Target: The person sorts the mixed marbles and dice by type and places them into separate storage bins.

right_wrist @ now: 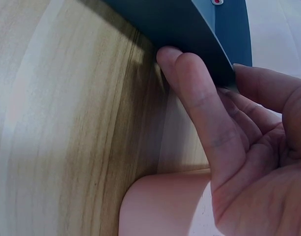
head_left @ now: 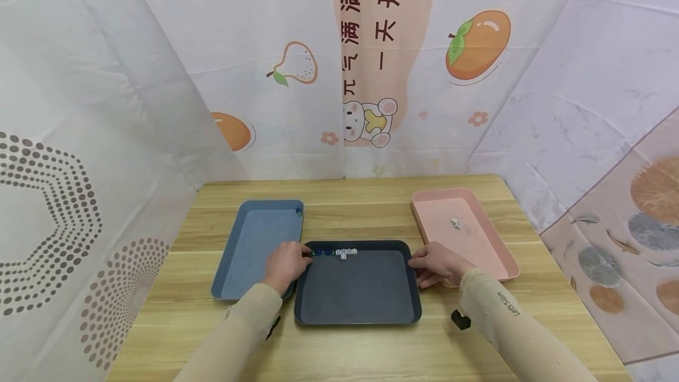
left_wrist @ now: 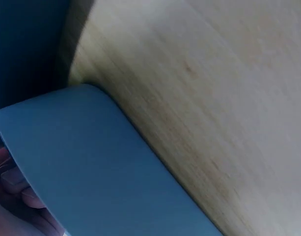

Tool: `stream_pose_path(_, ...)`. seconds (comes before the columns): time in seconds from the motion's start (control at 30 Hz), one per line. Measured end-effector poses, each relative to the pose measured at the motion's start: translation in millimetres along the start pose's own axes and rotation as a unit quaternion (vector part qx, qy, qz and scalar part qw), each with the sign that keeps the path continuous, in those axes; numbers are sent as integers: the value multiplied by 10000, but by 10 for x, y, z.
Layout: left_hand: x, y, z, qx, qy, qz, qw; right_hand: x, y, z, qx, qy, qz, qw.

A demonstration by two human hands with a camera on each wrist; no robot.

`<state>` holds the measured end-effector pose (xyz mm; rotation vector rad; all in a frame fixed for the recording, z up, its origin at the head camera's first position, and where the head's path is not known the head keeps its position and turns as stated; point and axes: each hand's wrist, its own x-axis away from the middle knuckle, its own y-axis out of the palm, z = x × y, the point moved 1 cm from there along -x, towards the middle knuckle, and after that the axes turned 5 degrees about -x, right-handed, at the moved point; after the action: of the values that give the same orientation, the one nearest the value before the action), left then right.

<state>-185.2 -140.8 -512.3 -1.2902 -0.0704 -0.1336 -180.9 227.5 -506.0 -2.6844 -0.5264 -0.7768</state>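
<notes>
A dark grey-blue tray (head_left: 358,293) lies between both hands at the middle of the table. My left hand (head_left: 286,264) grips its left rim near the far corner. In the left wrist view, curled fingers (left_wrist: 15,179) show partly behind a blue tray wall. My right hand (head_left: 439,261) pinches the right rim. The right wrist view shows its thumb (right_wrist: 268,88) at the rim and other fingers (right_wrist: 199,88) against the outer wall. Along the tray's far side lie several white dice (head_left: 343,252) and several small dark blue and green pieces (head_left: 322,252).
A blue tray (head_left: 260,252) stands left, with small dark blue and green pieces (head_left: 299,212) in its far right corner. At right, a pink tray (head_left: 461,205) holds a few white dice (head_left: 455,223). Printed curtains (head_left: 297,10) hang behind the wooden table (head_left: 366,352).
</notes>
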Motion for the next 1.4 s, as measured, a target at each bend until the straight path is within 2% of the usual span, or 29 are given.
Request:
stream_pose_path(0.23,-7,29,12,84,-72,73,9999,7,-7,3,38,-74,-146,9999)
stream_pose_path(0.7,-11,71,17,-3,-42,105,9999,-9,-1,9,-42,-16,14,10000)
stream_pose_path(0.97,-17,53,11,-56,47,-57,10000,-3,-3,11,-69,-34,-8,10000)
stream_pose_path(1.17,-21,35,20,-26,-11,-237,9997,3,-3,17,-75,-11,-21,10000)
stream_pose_path(1.4,6,30,33,10,-41,-82,10000,6,1,7,-45,-9,-36,10000)
